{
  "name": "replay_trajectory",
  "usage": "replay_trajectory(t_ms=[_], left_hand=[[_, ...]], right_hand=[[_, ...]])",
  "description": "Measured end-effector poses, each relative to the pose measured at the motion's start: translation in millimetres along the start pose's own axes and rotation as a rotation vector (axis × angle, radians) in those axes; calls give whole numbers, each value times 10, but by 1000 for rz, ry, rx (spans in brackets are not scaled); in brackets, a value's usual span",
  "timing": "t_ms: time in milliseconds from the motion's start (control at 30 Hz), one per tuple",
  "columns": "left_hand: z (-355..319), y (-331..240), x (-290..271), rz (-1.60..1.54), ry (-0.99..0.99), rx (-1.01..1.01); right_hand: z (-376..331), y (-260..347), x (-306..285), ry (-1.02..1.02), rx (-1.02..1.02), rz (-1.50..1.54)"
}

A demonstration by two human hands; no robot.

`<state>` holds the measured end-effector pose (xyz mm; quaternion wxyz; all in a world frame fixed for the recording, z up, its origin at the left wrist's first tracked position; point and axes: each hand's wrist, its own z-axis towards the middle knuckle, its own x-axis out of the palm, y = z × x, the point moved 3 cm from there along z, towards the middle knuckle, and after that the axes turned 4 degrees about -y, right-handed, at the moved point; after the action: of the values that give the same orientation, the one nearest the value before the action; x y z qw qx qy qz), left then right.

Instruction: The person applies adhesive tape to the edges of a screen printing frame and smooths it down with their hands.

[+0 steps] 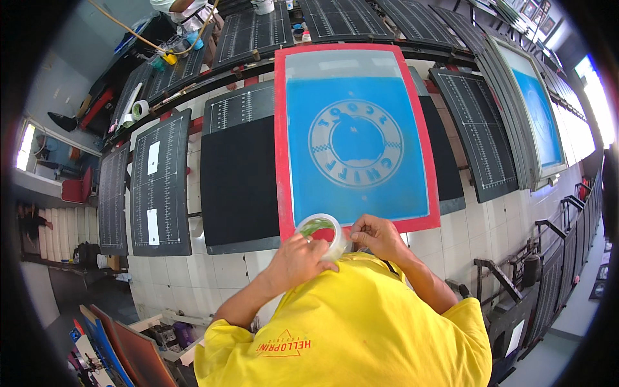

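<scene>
My left hand (298, 263) is closed round a wide roll of clear packing tape (324, 222), its ring tilted so the hollow core shows. Beside the roll, the fingers of my right hand (379, 237) are pinched together on the loose end of the tape, just in front of my yellow shirt. Beyond both hands lies a screen-printing frame (281, 148) with a red border and a blue-coated mesh (387, 200). A round stencil design (354, 142) with lettering is on the mesh, upside down from here.
Black fabric (235, 184) covers the pallet left of the frame. Further black ruled pallets (161, 187) line the bench, with another row behind. More screens (538, 116) stand at the right. A person (187, 13) is at the far left, near containers (177, 45).
</scene>
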<state>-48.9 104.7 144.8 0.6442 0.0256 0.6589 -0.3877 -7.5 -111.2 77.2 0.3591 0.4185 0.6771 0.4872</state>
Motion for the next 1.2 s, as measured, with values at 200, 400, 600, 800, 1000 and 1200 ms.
replay_trajectory(t_ms=[200,400,600,800,1000,1200], left_hand=[[89,331,-55,-51,254,-232],[179,230,-243,-4,25,-139],[91,-671,-1434,351,-445,434],[-180,-1193,-1935,590,-831,879],[-335,-1303,-1971,590,-771,637],[-430,-1226,-2026,743,-703,718]], right_hand=[[-135,-269,-408,-373,14,101],[-431,-73,-669,-589,-173,153],[-1079,1231,-796,-798,-945,20],[-1684,1882,-737,-860,-1306,74],[-1796,1920,-742,-814,-1279,6],[-1774,1912,-713,-733,-1336,117]])
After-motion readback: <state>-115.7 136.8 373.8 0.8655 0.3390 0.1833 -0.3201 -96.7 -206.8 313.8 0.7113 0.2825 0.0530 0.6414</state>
